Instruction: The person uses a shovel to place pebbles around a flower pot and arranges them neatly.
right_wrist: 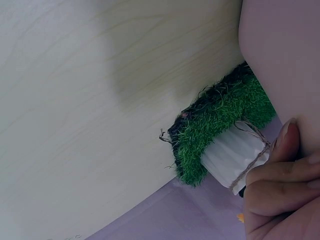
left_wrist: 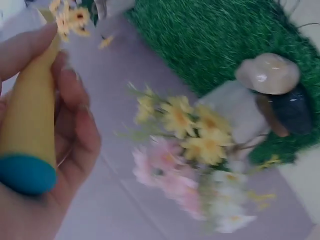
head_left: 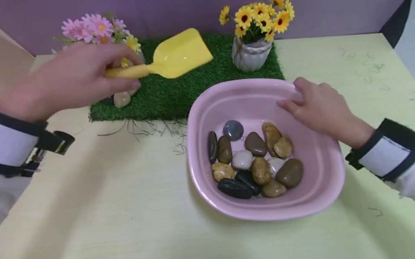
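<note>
My left hand [head_left: 82, 76] grips the handle of a yellow toy shovel [head_left: 182, 54], held in the air over the strip of artificial grass. In the left wrist view the handle [left_wrist: 30, 115] ends in a teal cap, with fingers curled round it. The shovel's blade points right and carries nothing. My right hand [head_left: 322, 105] holds the upper right rim of a pink plastic basin [head_left: 218, 209], thumb inside and fingers outside. Inside the basin lie several smooth stones, among them a white stone [head_left: 242, 160], a brown stone [head_left: 290, 173] and a black stone [head_left: 235, 188].
Artificial grass [head_left: 164, 102] lies along the purple back wall. A white pot of yellow flowers [head_left: 251, 53] stands on its right end. Pink and yellow flowers [head_left: 93, 28] stand on the left, with a few stones [left_wrist: 270, 75] beside them. Loose grass threads lie on the pale table [head_left: 126, 227].
</note>
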`<action>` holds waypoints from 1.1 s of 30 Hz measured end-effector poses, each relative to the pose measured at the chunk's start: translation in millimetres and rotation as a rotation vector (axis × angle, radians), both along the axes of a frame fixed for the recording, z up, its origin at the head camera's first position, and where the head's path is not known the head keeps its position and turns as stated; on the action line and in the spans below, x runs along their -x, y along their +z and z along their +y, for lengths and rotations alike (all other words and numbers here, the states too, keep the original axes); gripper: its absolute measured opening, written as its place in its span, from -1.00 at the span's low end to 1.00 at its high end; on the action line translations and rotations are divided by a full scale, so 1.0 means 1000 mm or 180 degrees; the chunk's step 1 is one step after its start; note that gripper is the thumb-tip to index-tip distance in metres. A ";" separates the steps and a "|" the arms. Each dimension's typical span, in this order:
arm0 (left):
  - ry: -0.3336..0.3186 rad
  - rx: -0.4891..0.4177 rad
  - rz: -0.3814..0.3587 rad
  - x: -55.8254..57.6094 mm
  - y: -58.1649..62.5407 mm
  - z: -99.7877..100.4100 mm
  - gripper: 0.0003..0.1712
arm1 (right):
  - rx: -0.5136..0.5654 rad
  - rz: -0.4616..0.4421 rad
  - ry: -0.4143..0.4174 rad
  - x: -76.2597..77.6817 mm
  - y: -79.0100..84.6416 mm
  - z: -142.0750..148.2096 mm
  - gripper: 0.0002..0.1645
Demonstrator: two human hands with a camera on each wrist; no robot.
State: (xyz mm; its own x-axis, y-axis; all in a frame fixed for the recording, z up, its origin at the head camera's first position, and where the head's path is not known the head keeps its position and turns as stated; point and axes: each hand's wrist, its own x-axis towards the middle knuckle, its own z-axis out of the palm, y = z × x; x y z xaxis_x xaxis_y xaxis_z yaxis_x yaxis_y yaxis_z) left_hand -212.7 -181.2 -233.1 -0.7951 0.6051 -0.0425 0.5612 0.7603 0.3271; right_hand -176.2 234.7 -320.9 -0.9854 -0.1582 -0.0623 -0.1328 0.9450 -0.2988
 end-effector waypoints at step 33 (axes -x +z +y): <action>-0.0780 0.2826 0.2381 -0.055 -0.023 0.151 -0.82 | -0.0021 -0.0020 -0.0066 0.000 0.000 -0.001 -0.47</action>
